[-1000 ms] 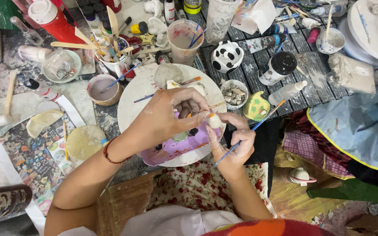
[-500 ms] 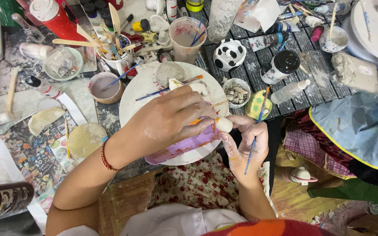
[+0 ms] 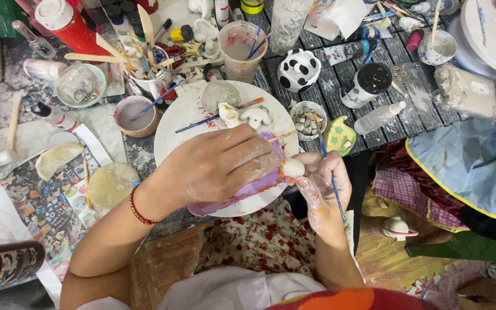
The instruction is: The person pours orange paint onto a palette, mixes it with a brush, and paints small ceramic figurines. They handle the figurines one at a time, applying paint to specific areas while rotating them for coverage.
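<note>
Over the cluttered surface (image 3: 116, 123), our left hand (image 3: 213, 169) clamps a purple-painted ceramic piece (image 3: 248, 189) above the white plate (image 3: 185, 115), fingers curled tight, while our right hand (image 3: 322, 189) pinches a blue brush (image 3: 334, 189); light, brittle, wet-slick, it seems best gripped at unpainted edges.

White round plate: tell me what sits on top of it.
On the white round plate lie a paintbrush, small white clay shapes and a purple-painted piece. The left hand covers most of that piece.
</note>
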